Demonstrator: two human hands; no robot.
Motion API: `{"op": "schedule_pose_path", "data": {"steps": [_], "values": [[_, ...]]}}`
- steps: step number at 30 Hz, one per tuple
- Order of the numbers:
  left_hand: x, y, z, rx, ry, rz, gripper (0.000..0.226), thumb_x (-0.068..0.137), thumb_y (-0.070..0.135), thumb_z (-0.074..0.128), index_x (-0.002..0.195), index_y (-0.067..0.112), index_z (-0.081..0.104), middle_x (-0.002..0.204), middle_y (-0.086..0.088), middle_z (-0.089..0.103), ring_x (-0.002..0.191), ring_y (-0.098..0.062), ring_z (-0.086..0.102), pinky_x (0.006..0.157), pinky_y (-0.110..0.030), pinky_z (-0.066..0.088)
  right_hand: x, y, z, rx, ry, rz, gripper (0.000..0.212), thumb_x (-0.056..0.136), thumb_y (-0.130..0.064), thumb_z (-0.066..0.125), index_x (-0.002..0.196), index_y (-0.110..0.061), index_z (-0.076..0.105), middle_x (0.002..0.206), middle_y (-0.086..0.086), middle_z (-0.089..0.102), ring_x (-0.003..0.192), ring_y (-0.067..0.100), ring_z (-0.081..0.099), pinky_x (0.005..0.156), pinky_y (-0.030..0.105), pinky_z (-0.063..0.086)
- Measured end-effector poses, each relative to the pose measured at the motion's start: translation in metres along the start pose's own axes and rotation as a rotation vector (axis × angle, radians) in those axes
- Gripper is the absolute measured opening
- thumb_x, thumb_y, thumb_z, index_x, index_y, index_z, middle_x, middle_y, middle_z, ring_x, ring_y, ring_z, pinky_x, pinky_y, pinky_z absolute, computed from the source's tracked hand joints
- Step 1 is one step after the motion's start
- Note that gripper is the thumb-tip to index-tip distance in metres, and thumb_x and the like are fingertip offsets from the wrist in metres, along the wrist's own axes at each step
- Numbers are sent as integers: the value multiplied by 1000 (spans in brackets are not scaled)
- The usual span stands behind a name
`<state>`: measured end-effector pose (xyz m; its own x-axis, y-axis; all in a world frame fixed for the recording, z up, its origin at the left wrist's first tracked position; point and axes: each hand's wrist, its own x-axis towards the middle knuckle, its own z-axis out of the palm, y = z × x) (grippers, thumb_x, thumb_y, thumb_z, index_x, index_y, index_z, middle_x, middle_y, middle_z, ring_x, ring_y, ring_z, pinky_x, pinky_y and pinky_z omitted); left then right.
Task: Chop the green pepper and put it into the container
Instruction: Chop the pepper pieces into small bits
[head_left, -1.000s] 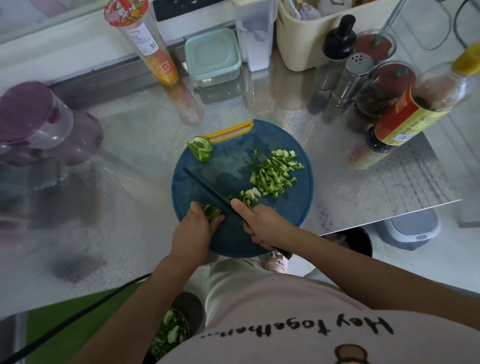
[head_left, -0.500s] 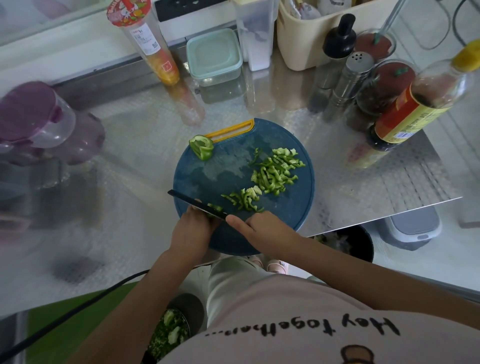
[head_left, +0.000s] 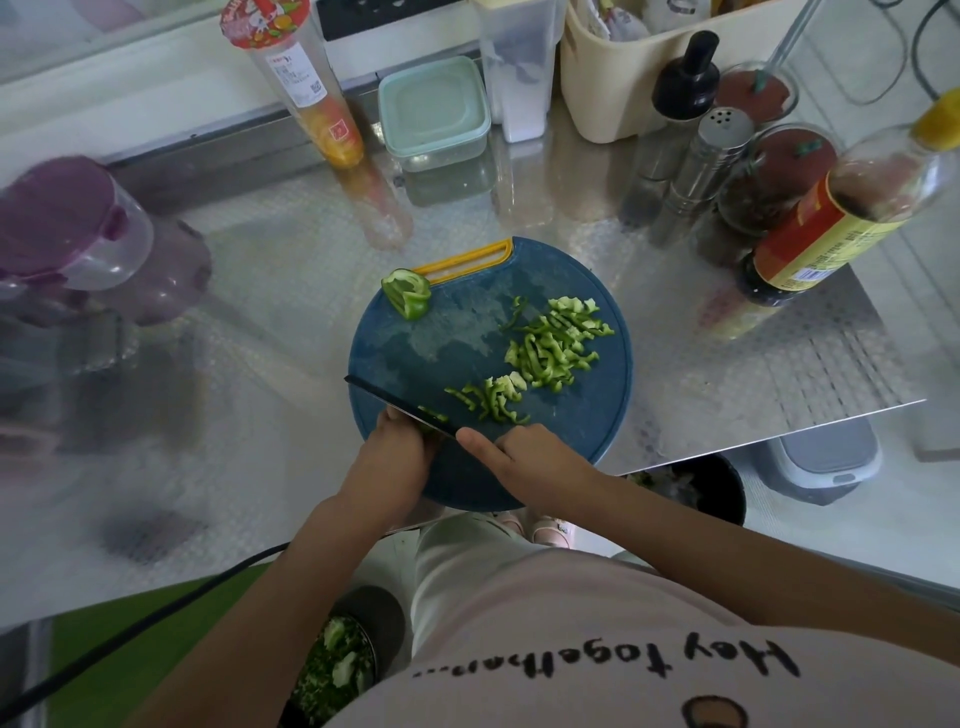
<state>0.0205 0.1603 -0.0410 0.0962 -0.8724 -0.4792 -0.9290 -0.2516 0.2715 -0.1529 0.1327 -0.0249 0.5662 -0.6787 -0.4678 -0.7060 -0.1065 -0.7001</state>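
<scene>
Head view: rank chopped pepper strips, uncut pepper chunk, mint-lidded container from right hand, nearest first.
From right hand:
1. chopped pepper strips, just ahead on board.
2. uncut pepper chunk, board's far-left edge.
3. mint-lidded container, back of counter.

My round blue plastic cutting board (head_left: 457, 343) carries one black-bladed knife (head_left: 395, 408), two uncut green pepper pieces (head_left: 408, 296), two heaps of green pepper strips (head_left: 556, 348); behind it stands one mint-lidded square container (head_left: 434, 111).

Your single view rides on your head and looks steeply down and forward — your shirt (head_left: 597, 712) fills the bottom edge, the blue cutting board (head_left: 467, 353) sits near centre. It is close and wide-angled — the metal counter (head_left: 260, 312) stretches toward the top edge.
</scene>
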Motion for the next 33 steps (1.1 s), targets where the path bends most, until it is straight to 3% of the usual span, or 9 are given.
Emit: {"op": "schedule_pose_path", "data": {"steps": [3, 7, 13, 18, 21, 24, 27, 33], "values": [[1, -1, -1, -38, 5, -34, 35, 98, 27, 38, 127, 10, 47, 119, -14, 50, 99, -26, 54, 81, -31, 47, 1, 0, 0, 10, -2, 10, 68, 96, -57, 24, 49, -9, 34, 49, 7, 36, 46, 17, 38, 52, 27, 31], [1, 1, -1, -98, 29, -69, 36, 97, 32, 40, 126, 11, 45, 114, -12, 50, 91, -24, 53, 72, -27, 41, 4, -3, 2, 77, -3, 32, 68, 96, -57, 24, 48, -9, 33, 49, 7, 36, 46, 19, 38, 62, 34, 39], [-5, 8, -5, -232, 67, -158, 45, 94, 40, 48, 124, 6, 41, 114, -15, 52, 98, -31, 57, 77, -36, 46, 7, -3, 3, 145, -18, 72, 68, 97, -56, 26, 48, -10, 31, 48, 7, 35, 46, 18, 37, 61, 32, 37], [-8, 13, -11, -230, 66, -166, 47, 93, 38, 51, 123, 4, 38, 118, -17, 54, 102, -33, 57, 84, -40, 48, 7, -10, -3, 175, -54, 82, 59, 99, -51, 27, 51, -19, 35, 53, 10, 41, 54, 24, 45, 71, 37, 45], [-10, 14, -13, -224, 77, -154, 43, 93, 33, 53, 120, 3, 38, 117, -19, 55, 102, -33, 57, 82, -40, 47, 9, -11, -9, 208, -146, 151, 56, 98, -56, 23, 59, -18, 40, 58, 5, 44, 51, 19, 42, 57, 33, 43], [-11, 14, -16, -204, 75, -140, 38, 92, 27, 55, 116, 2, 39, 115, -19, 55, 100, -33, 57, 74, -33, 42, 14, -11, -13, 370, -246, 266, 61, 94, -64, 26, 61, -14, 39, 50, 2, 37, 39, 14, 34, 41, 24, 30], [-10, 14, -17, -182, 64, -132, 35, 92, 26, 56, 113, 4, 38, 113, -18, 54, 98, -32, 57, 71, -29, 38, 19, -13, -17, 484, -321, 335, 64, 90, -70, 28, 54, -17, 26, 41, -1, 26, 32, 16, 23, 38, 18, 25], [-8, 13, -18, -153, 65, -97, 35, 91, 23, 58, 112, 4, 37, 112, -19, 54, 95, -32, 57, 69, -30, 39, 27, -20, -13, 523, -337, 381, 64, 88, -73, 28, 56, -17, 30, 43, 1, 28, 33, 16, 25, 40, 20, 26]]}}
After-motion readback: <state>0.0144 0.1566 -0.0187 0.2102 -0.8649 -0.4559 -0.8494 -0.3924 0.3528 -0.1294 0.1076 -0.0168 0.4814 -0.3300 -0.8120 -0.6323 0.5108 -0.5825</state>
